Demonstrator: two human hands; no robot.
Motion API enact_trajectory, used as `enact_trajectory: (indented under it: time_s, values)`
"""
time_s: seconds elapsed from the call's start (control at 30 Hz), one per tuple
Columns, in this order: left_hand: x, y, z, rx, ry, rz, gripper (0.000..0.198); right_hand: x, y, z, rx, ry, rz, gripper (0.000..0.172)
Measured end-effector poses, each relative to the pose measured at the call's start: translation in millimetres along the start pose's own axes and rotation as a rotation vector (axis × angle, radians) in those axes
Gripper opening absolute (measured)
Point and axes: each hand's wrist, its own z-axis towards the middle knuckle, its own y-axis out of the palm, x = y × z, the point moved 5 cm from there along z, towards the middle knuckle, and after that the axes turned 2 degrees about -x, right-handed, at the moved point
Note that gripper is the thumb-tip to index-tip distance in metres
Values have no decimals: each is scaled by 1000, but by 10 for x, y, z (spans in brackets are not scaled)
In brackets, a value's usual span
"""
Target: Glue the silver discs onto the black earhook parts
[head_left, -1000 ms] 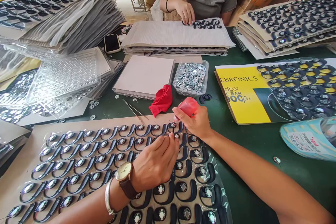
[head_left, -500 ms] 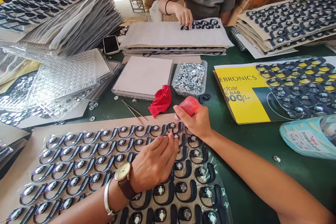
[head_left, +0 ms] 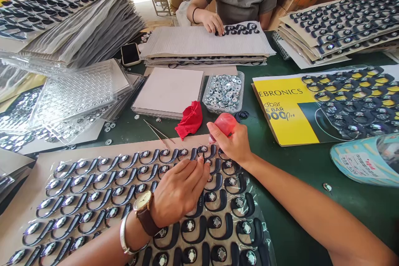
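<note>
My right hand (head_left: 238,144) is closed around a small red translucent squeeze bottle (head_left: 225,124), its nozzle tilted down to the left. Below it, my left hand (head_left: 182,187), with a watch at the wrist, is pinched on a thin dark pointed tool (head_left: 203,155), mostly hidden by the fingers. That tip is close to a round silver-centred part in the top row. Both hands are over a plastic-covered card sheet (head_left: 46,158) bearing rows of black hook-shaped pieces (head_left: 222,201), each with a round metallic part.
Past the sheet are a red cloth (head_left: 189,119), tweezers (head_left: 158,133) and a clear tub of metal discs (head_left: 224,91). A yellow printed box panel (head_left: 289,112) and a light-blue container (head_left: 364,160) are on the right. Opposite, a person's hand (head_left: 212,21) works on white sheeting (head_left: 174,41).
The view shifts slightly. My hands stay nearly in place, still gripping the bottle and the thin tool. The other person's hand has moved a little left on the white sheeting.
</note>
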Motion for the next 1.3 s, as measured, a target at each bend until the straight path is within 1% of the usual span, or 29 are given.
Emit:
enact_trajectory:
  time_s: [0.1, 0.23, 0.47, 0.57, 0.67, 0.8, 0.9, 0.97, 1.03, 1.1, 1.13, 1.2, 1.3]
  values:
    - [-93, -30, 6, 12, -48, -74, 27, 1, -9, -5, -4, -9, 4, 42]
    - [-205, -49, 8, 17, -108, -166, 27, 8, -28, -16, 25, -5, 5, 42]
    - [-294, -39, -44, 36, -175, -265, 32, -6, -17, -13, -7, -2, 20, 42]
    - [-333, -32, -72, 45, -223, -350, 34, -5, -11, -10, -24, -6, 31, 42]
    - [-380, -29, -85, 81, -290, -450, 34, 0, 5, -14, -62, -14, 55, 41]
    - [-438, -9, -65, 122, -338, -506, 27, 10, 52, -32, -126, -22, 87, 40]
    - [-497, -15, -67, 148, -381, -521, 24, 0, 37, -26, -114, -35, 124, 38]
    - [-509, -80, -98, 181, -400, -510, 24, -7, -40, -11, -75, 2, 218, 36]
    - [-445, -203, -151, 218, -395, -488, 26, -17, -169, -15, -44, 88, 347, 36]
    - [-269, -351, -215, 232, -359, -474, 30, -44, -330, -88, -43, 183, 445, 37]
    - [-133, -419, -246, 223, -325, -466, 32, -64, -416, -162, -48, 222, 474, 37]
    - [213, -520, -297, 184, -221, -440, 32, -100, -591, -397, -34, 281, 500, 38]
    - [760, -566, -354, 141, -74, -411, 26, -125, -786, -906, 22, 324, 489, 34]
